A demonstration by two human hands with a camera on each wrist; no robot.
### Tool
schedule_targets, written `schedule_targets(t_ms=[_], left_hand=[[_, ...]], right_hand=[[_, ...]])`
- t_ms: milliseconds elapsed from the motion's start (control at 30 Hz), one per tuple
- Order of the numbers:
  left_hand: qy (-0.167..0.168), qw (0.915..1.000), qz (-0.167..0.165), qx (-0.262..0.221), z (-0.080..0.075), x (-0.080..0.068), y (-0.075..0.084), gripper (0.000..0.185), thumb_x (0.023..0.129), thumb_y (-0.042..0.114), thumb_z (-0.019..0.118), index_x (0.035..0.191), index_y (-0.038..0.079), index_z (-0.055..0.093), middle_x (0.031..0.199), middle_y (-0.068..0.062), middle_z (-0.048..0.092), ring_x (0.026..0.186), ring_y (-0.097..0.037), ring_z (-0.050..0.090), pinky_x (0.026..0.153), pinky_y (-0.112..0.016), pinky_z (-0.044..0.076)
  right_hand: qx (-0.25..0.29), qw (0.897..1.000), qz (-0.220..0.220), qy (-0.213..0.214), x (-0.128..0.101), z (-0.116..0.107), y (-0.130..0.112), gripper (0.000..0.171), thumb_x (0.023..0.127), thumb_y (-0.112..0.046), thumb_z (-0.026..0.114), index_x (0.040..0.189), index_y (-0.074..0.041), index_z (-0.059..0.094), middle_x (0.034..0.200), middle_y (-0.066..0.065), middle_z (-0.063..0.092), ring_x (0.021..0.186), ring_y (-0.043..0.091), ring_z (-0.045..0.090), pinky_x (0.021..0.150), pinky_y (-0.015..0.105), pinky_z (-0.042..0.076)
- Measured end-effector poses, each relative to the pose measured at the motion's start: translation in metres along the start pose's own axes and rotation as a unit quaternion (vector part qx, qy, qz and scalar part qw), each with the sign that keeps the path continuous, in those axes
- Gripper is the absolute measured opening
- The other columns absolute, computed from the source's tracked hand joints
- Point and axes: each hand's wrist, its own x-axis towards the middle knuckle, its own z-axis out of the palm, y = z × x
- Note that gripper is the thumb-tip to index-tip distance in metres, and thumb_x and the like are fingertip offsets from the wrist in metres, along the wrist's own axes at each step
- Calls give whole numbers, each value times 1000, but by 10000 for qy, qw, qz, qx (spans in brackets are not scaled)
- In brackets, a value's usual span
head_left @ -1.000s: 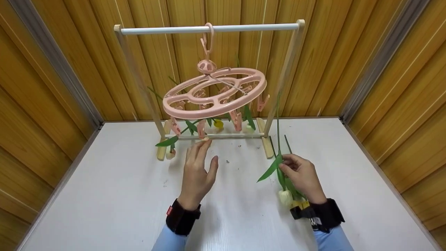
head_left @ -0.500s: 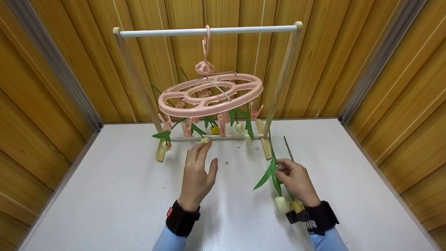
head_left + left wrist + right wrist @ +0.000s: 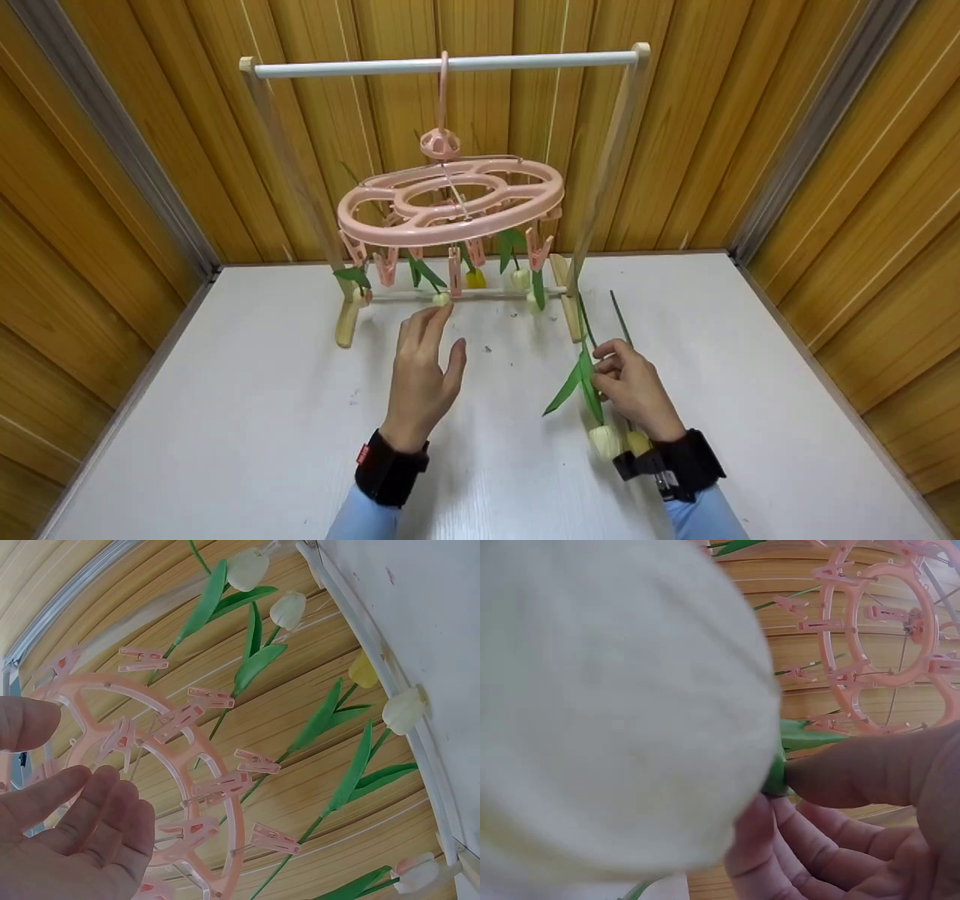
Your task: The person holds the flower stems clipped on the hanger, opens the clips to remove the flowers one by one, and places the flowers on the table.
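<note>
Pink plastic clip hanger [image 3: 450, 201] had swung level beneath its rail since a second earlier, while below it the spread left hand [image 3: 424, 379] waited and the right hand [image 3: 634, 390] pinched artificial tulip stems [image 3: 589, 367], lowered slightly.

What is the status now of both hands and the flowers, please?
Left hand open, holding nothing, below pink clip hanger. Right hand grips tulip stems, heads down. Nothing in the way.
</note>
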Motion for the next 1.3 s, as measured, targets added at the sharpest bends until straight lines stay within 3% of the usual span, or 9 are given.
schedule_targets(t_ms=[200, 333, 467, 700, 1000, 1300], left_hand=[[7, 10000, 52, -19, 0, 0, -1, 47, 91, 0, 73, 136, -4, 61, 125, -17, 61, 116, -32, 57, 93, -46, 53], [-34, 10000, 53, 12, 0, -1, -1, 47, 91, 1, 73, 136, -4, 61, 127, -17, 61, 118, -32, 57, 94, -46, 52], [-142, 9999, 12, 66, 2, -2, 0, 47, 91, 2, 74, 136, -4, 61, 127, -17, 60, 117, -32, 57, 94, -45, 52], [-376, 9990, -14, 221, 7, -3, 1, 47, 91, 4, 75, 135, -2, 62, 125, -18, 60, 114, -32, 57, 94, -46, 52], [-702, 9971, -72, 297, 12, -6, -1, 46, 92, 8, 76, 135, -2, 62, 128, -18, 59, 118, -34, 56, 99, -48, 49], [-852, 9958, -83, 327, 15, -9, -2, 46, 93, 10, 75, 136, -1, 61, 129, -18, 59, 119, -35, 56, 99, -49, 49]], right_hand=[[-136, 9998, -65, -110, 3, 2, 5, 11, 91, 7, 64, 99, -1, 65, 88, 9, 70, 76, 18, 65, 64, 36, 58], [-231, 9994, -185, -185, 3, 4, 8, 10, 90, 7, 64, 93, -1, 70, 88, 8, 71, 75, 18, 65, 63, 31, 56], [-221, 9990, -278, -257, 3, 3, 9, 12, 90, 7, 63, 94, 1, 72, 90, 11, 72, 74, 18, 65, 62, 28, 55], [-120, 9988, -273, -391, 3, 4, 12, 11, 90, 6, 64, 97, 3, 72, 94, 16, 73, 75, 19, 66, 64, 34, 59], [-3, 9982, -183, -565, 4, 7, 16, 12, 91, 5, 63, 99, 3, 72, 94, 14, 72, 77, 19, 66, 64, 29, 57], [101, 9943, -228, -1035, 4, 7, 21, 14, 93, 3, 62, 103, 8, 70, 99, 19, 70, 80, 20, 66, 67, 38, 59]])
